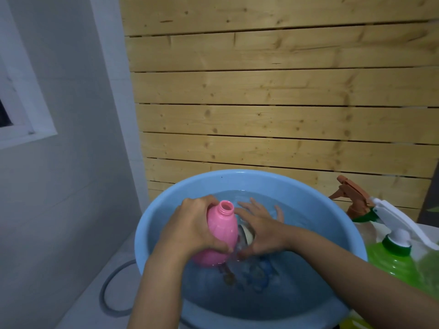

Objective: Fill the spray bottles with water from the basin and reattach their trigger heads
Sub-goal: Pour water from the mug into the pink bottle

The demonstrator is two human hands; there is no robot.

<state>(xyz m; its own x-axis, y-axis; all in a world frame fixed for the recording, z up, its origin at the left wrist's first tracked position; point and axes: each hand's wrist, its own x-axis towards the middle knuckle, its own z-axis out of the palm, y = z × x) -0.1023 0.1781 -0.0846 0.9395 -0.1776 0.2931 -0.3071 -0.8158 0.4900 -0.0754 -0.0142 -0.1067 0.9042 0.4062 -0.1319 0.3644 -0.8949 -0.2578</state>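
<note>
The pink bottle (pixel 222 231) stands nearly upright in the blue basin (pixel 261 176), its bottom dipped in the water (pixel 308 210) and its open neck in the air with no trigger head on it. From my side I see the left hand (pixel 192 224) wrapped round the bottle's body, fingers curled across its front.

Just beside it, the right hand (pixel 263 231) lies in the water with fingers spread. It rests over a clear thing with a pale band (pixel 245 236) that touches the pink bottle; I cannot tell what that thing is.

To the right of the basin stands a green bottle (pixel 392 260) with a white trigger head (pixel 394 217) fitted. An orange trigger head (pixel 351 193) shows behind it. A wooden slat wall (pixel 261 91) rises behind the basin. A grey hose (pixel 107 288) loops on the floor at the left.
</note>
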